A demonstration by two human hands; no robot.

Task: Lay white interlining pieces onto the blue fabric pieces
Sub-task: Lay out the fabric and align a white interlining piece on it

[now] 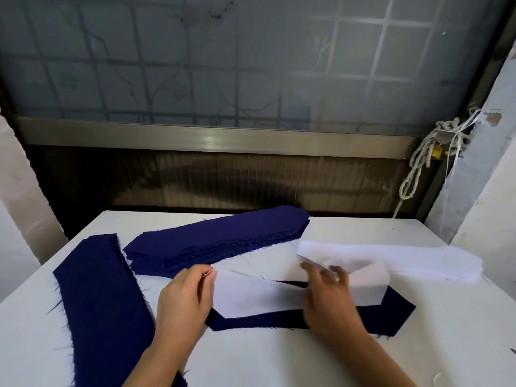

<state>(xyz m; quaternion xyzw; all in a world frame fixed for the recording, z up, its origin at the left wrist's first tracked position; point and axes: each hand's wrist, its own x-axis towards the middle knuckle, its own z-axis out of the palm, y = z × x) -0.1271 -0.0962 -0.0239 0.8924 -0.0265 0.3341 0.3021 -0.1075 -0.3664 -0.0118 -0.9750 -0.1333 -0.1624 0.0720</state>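
- Far left, a long navy fabric strip [103, 303] runs from the counter's [279, 358] near edge away from the person. Its edges are frayed and hairy.
- Just behind the hands lies a stack of blue fabric pieces [217, 241], long with angled ends. The woven layers are slightly offset, with loose threads along the near side.
- The left hand [184, 297] pinches the pointed left tip of the white interlining piece [251, 297] between thumb and forefinger.
- That interlining is thin, matte and limp, an elongated hexagon like the blue pieces. Its long axis runs left to right, directly between the two hands.
- It lies over a single blue fabric piece [391, 317], but shifted toward the far side. A dark band shows along the near edge and at the right end, so I judge the coming move to be a small pull toward the person to match the outlines.
- The right hand [329, 297] is on the interlining's right half and is nearer the end that curls up off the cloth. It is motion-blurred, and I cannot tell whether its spread fingers press or pinch.
- Beyond it, a stack of white interlining pieces [405, 258] lies left to right, soft-edged.
- At the far right, a knotted pale rope [416, 169] hangs by the window frame.
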